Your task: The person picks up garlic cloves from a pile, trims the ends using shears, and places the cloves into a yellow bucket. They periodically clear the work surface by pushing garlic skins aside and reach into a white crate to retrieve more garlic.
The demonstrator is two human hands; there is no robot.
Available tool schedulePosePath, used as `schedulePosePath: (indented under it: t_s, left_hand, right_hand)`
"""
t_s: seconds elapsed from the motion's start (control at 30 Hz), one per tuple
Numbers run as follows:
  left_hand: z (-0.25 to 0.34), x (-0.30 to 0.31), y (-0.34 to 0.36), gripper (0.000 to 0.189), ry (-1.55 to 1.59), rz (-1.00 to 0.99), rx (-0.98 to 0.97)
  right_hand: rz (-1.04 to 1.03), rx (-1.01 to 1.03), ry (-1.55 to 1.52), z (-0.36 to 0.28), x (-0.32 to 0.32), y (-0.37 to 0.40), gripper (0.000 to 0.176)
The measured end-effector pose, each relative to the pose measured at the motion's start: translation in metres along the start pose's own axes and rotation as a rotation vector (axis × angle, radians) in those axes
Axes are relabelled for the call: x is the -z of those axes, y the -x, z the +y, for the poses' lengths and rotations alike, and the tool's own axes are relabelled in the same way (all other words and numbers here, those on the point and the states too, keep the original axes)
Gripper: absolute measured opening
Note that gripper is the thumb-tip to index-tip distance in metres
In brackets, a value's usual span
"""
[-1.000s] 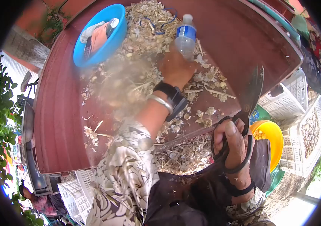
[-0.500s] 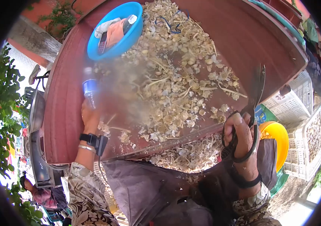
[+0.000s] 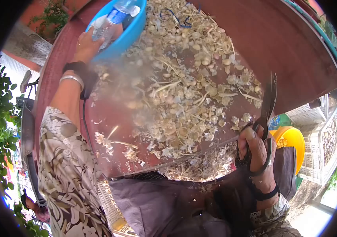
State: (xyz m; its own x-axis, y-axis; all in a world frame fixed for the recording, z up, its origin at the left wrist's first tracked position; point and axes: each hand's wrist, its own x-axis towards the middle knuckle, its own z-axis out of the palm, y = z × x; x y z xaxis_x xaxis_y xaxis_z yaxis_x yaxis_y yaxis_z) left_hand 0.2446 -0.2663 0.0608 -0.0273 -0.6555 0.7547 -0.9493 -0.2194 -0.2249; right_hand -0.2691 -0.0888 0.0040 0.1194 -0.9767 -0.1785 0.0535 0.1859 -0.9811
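Observation:
My left hand (image 3: 88, 46) is closed around a clear plastic water bottle (image 3: 104, 31) with a blue label. The bottle tilts over the blue basin (image 3: 123, 45) at the table's far left, and it hides part of the cloth and other items inside. In my right hand (image 3: 255, 148) is a pair of dark scissors (image 3: 269, 100), fingers through the handles and blades pointing up and away. The scissors are above the table's front right edge. Garlic cloves, dry skins and stalks (image 3: 192, 91) lie spread over the reddish table (image 3: 303, 51) between my hands.
Beyond my right hand stand a yellow bucket (image 3: 297, 148) with peeled pieces in it and white plastic crates (image 3: 328, 138), one filled with garlic. More skins (image 3: 200, 164) are heaped below the table's front edge, by my lap. A blue string (image 3: 176, 19) lies on the far garlic.
My left hand has carried the bottle forward from the left side of the table to over the blue basin. My right hand with the scissors has barely moved.

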Motion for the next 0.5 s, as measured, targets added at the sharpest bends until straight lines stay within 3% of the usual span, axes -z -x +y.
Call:
schedulePosePath:
  t_s: [0.13,0.17,0.2,0.23,0.3,0.37,0.5]
  left_hand:
    - [0.107,0.073,0.026,0.025,0.527,-0.05,0.196]
    - [0.127,0.078,0.046,0.02,0.773,-0.201,0.183]
    - [0.137,0.07,0.067,0.027,0.965,-0.457,0.132]
    - [0.157,0.072,0.085,0.031,1.06,-0.541,0.065]
    - [0.173,0.052,0.115,0.038,0.833,-0.438,-0.331]
    - [0.195,0.061,0.112,0.041,0.546,-0.362,-0.558]
    - [0.227,0.098,0.137,0.037,0.849,-0.706,-0.28]
  right_hand:
    - [0.006,0.002,0.001,0.001,0.0,-0.001,0.032]
    - [0.003,-0.019,-0.004,0.001,0.0,-0.001,0.032]
    - [0.002,-0.036,-0.008,0.001,0.001,-0.001,0.032]
    - [0.0,-0.053,-0.009,0.001,0.001,-0.001,0.032]
    - [-0.052,-0.043,-0.017,0.005,0.004,-0.001,0.03]
    - [-0.05,-0.042,-0.047,0.005,0.005,-0.001,0.029]
    - [-0.001,-0.07,-0.107,0.0,0.005,0.0,0.024]
